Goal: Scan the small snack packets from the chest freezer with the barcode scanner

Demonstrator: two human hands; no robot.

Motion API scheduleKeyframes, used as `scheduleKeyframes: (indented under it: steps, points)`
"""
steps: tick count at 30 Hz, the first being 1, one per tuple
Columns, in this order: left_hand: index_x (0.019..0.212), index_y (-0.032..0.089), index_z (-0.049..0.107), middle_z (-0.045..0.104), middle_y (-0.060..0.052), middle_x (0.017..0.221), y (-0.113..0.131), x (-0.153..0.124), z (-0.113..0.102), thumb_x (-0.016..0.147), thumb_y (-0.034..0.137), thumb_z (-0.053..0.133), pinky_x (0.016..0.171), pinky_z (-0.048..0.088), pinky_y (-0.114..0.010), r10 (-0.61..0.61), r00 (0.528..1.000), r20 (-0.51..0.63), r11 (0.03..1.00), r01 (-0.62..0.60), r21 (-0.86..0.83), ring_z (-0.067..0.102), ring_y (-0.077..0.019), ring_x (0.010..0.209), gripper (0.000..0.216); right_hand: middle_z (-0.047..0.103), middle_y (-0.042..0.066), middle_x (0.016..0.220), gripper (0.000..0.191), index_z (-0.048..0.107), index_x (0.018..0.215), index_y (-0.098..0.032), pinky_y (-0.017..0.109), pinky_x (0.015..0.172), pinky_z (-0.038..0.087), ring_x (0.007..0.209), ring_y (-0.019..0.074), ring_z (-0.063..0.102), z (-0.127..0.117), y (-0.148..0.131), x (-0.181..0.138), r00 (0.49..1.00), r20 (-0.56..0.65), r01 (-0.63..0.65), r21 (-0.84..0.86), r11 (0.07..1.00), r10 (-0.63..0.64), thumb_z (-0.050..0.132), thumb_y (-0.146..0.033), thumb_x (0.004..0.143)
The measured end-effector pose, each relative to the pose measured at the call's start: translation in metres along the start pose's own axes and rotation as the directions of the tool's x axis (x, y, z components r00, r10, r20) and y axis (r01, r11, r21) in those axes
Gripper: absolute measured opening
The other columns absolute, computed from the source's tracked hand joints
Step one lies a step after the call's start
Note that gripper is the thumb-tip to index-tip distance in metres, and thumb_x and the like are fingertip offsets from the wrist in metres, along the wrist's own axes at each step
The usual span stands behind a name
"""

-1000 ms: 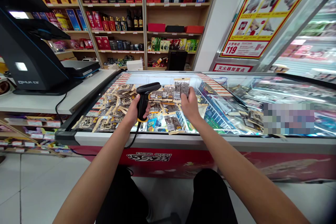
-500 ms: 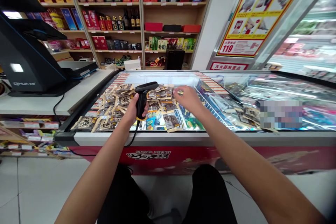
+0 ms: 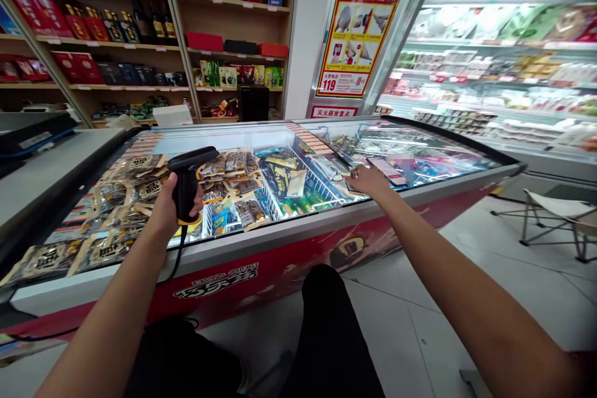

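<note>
My left hand (image 3: 163, 204) is wrapped round the grip of a black barcode scanner (image 3: 187, 183), its cable hanging down in front of the freezer. Several beige-edged snack packets (image 3: 133, 189) with dark contents lie on the glass top around it. Further right, my right hand (image 3: 368, 181) is closed over a similar snack packet (image 3: 355, 171), most of it hidden by the fingers. Just beyond that hand lies a phone (image 3: 388, 171) with a lit screen, partly blurred out.
The chest freezer (image 3: 280, 231) stretches across in front of me, with goods in wire baskets (image 3: 270, 196) under its glass. A counter (image 3: 74, 158) adjoins it on the left. Shelves of boxes and bottles stand behind; a folding stool (image 3: 555, 208) is at the right.
The view has turned to the right. My right hand has moved from beside the scanner to the packets near the phone. My left hand still holds the scanner.
</note>
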State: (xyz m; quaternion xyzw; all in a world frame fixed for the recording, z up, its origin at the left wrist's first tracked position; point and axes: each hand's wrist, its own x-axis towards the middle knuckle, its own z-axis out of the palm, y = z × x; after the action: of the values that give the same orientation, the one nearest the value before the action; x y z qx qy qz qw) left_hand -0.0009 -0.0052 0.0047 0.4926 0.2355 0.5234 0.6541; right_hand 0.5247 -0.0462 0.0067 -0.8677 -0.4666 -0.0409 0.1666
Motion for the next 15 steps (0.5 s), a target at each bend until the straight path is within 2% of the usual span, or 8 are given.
scheduleKeyframes:
  steps: [2,5,7,9,12,15]
  points:
    - [0.103,0.016,0.065,0.057,0.001,0.056,0.001,0.0,0.001,0.092,0.069,0.061,0.033,0.033,-0.024,-0.006,1.0,-0.013,1.0,0.006,0.001,0.043,-0.0116,0.031,0.054,0.071,0.027,0.124,0.044,0.074,0.114,-0.016,0.06,0.099,0.049,0.118,0.0437,0.067,0.002,0.003,0.0,0.999,0.002,0.054,0.083,0.995,-0.055,0.083,-0.042,0.079]
    - [0.102,0.016,0.065,0.058,0.0,0.056,0.0,-0.001,0.001,0.092,0.068,0.062,0.033,0.034,-0.024,0.0,1.0,-0.017,1.0,0.0,0.005,0.044,-0.0117,0.033,0.053,0.075,0.017,0.092,0.02,0.069,0.083,-0.02,0.052,0.097,0.048,0.103,0.0377,0.069,0.003,0.001,0.0,0.993,-0.079,0.109,0.36,0.926,-0.086,0.083,-0.022,0.07]
    - [0.103,0.016,0.066,0.059,-0.001,0.057,-0.002,-0.001,0.0,0.092,0.068,0.063,0.034,0.035,-0.025,0.009,1.0,-0.013,1.0,-0.009,0.011,0.044,-0.0116,0.033,0.054,0.071,0.014,0.081,0.02,0.06,0.073,-0.023,0.051,0.098,0.045,0.101,0.0362,0.067,0.001,-0.004,0.0,0.986,-0.149,0.142,0.513,0.847,-0.075,0.078,-0.015,0.069]
    - [0.106,0.015,0.066,0.059,-0.001,0.057,-0.004,-0.001,-0.002,0.091,0.068,0.065,0.035,0.035,-0.025,0.026,1.0,0.001,0.999,-0.026,0.021,0.044,-0.0114,0.034,0.055,0.071,0.014,0.084,0.018,0.057,0.076,-0.024,0.05,0.1,0.043,0.104,0.034,0.066,-0.002,-0.013,0.001,0.976,-0.207,0.18,0.594,0.784,-0.068,0.071,-0.013,0.074]
    - [0.108,0.014,0.066,0.058,0.0,0.057,-0.005,-0.001,-0.003,0.087,0.069,0.069,0.034,0.032,-0.024,0.054,0.998,0.028,0.998,-0.055,0.041,0.044,-0.0112,0.034,0.059,0.073,0.013,0.096,0.012,0.055,0.091,-0.024,0.046,0.094,0.051,0.102,0.0275,0.069,-0.002,-0.04,-0.001,0.971,-0.229,0.209,0.698,0.685,-0.063,0.063,-0.02,0.082]
    - [0.107,0.014,0.065,0.058,0.001,0.056,-0.005,0.0,-0.003,0.085,0.072,0.069,0.034,0.031,-0.023,0.061,0.997,0.044,0.996,-0.063,0.058,0.044,-0.0112,0.034,0.062,0.075,0.006,0.101,0.018,0.049,0.101,-0.026,0.043,0.081,0.061,0.091,0.0224,0.073,0.004,-0.084,-0.012,0.986,-0.144,0.166,0.853,0.495,-0.082,0.057,-0.028,0.085]
